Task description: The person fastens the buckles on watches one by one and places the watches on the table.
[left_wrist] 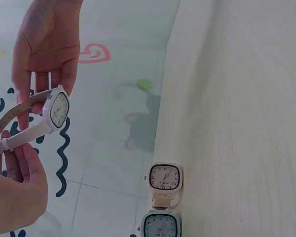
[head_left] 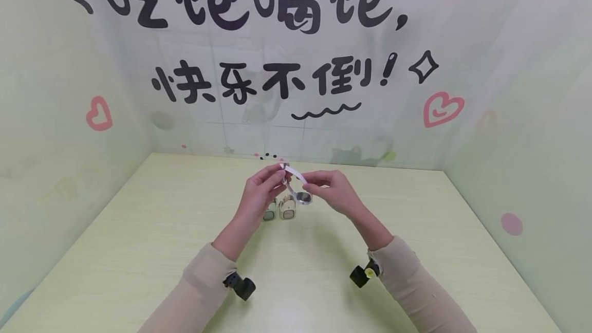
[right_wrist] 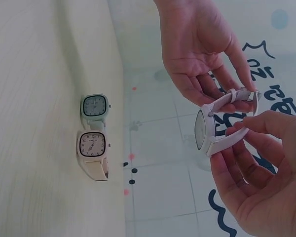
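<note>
Both hands hold a white wristwatch up above the table, its strap bent into a loop. My left hand pinches the strap at the buckle. The fingers of my right hand grip the other length of the strap, between thumb and fingertips. The round-cornered watch face hangs low between the hands in the head view and faces away from the right palm in the right wrist view. Two more watches stand on the table just beyond and below the left hand: a cream one and a pale green one.
The pale wood-look table is walled by printed fabric at the back and sides, with dark lettering and pink hearts. Small black cameras are strapped at both sleeve cuffs.
</note>
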{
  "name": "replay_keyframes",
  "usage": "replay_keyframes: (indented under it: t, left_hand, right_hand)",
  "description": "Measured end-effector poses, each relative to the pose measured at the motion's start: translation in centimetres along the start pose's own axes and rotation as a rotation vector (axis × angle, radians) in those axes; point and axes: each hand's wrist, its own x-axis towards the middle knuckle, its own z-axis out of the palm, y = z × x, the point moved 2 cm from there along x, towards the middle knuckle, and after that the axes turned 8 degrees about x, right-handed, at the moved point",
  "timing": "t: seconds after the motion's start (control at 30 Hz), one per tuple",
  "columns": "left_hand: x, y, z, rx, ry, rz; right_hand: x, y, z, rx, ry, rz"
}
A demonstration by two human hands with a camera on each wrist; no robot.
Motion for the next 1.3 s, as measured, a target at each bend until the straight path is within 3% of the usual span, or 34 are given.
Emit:
replay_keyframes:
  t: [0.53, 1.0, 1.3]
  left_hand:
    - [0.0, -0.2, 0.2, 0.082, 0.016, 0.009]
    - [0.1, -0.5, 0.1, 0.329, 0.063, 0.07]
    - [-0.1, -0.6, 0.6, 0.409, 0.068, 0.116]
  right_hand:
    - [0.1, -0.1, -0.1, -0.002, 0.02, 0.001]
    - [0.2, -1.7, 0.1, -0.065, 0.121, -0.083]
    - [0.6, -2.3, 0.7, -0.081, 0.135, -0.139]
